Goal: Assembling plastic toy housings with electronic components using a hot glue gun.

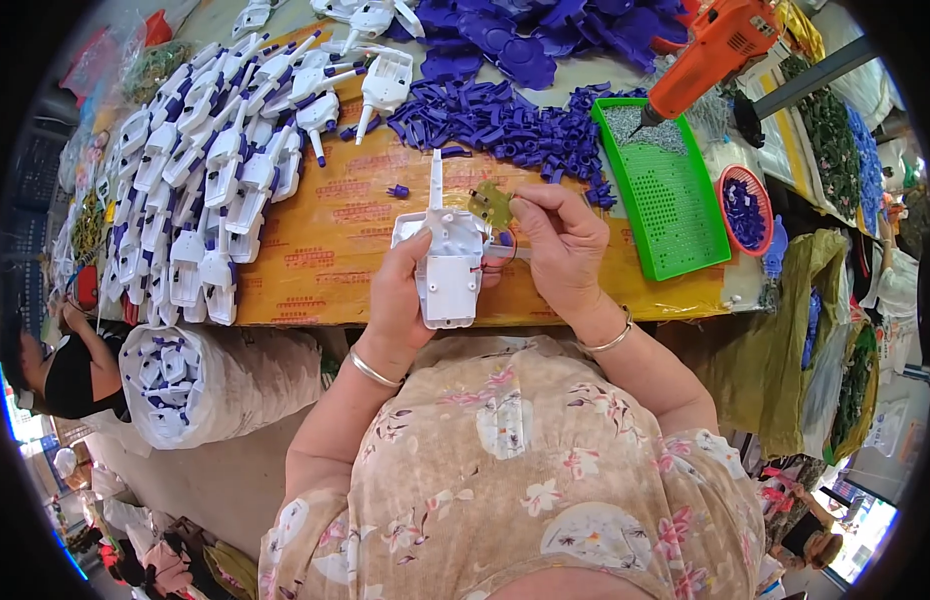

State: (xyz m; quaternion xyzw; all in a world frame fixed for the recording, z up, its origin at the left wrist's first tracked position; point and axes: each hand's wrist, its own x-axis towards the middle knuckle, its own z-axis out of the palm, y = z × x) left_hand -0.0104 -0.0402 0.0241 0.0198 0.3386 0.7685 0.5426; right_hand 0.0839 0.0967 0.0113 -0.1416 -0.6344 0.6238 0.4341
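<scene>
My left hand (397, 285) is closed around a white plastic toy housing (452, 285) with a long thin neck pointing away from me. Its inner side faces up, showing posts and a rectangular compartment. Between the thumb and fingers of my right hand (563, 240) is a small yellow-green circuit board (492, 205), held just right of the neck. Thin dark and red wires hang near the board and the housing. Another white part shows under the housing, partly hidden by my fingers. A small purple piece (398, 191) lies on the table left of the neck.
Many white-and-purple housings (200, 190) are heaped at the left. Small purple parts (505, 125) and larger purple shells (525, 40) lie at the back. A green tray (675, 200) of screws, an orange electric screwdriver (710, 60) above it and a red basket (745, 205) are at the right.
</scene>
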